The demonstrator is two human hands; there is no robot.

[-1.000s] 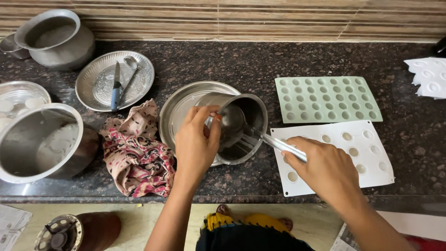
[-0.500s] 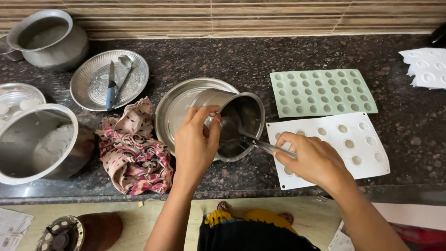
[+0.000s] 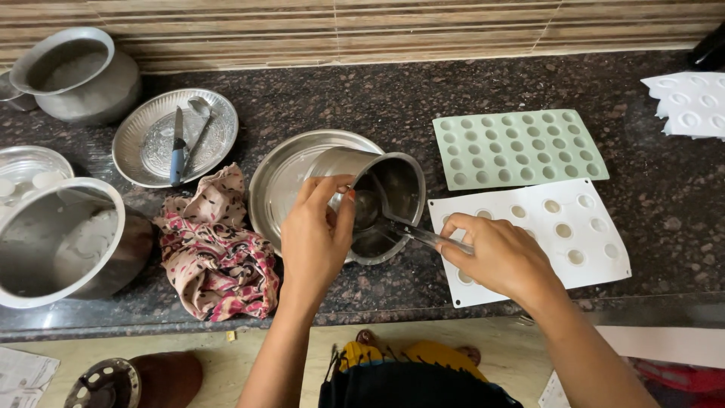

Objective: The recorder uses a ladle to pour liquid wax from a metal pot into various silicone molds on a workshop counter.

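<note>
My left hand (image 3: 317,234) grips a steel cup (image 3: 381,200), tipped on its side over a round steel plate (image 3: 291,177) with its mouth facing right. My right hand (image 3: 502,257) holds a steel spoon (image 3: 423,236) by the handle, its bowl reaching inside the cup. Under my right hand lies a white mould tray (image 3: 563,227) with round cavities. A pale green mould tray (image 3: 517,147) with many small cavities lies just behind it.
A patterned cloth (image 3: 215,249) lies left of the plate. A large steel pot (image 3: 64,242) stands at the left edge, another pot (image 3: 75,72) at the back left, and a steel plate (image 3: 174,136) holds a knife and spoon. More white moulds (image 3: 691,102) are far right.
My right hand has pushed the spoon deeper into the tilted cup. My left hand keeps its grip on the cup.
</note>
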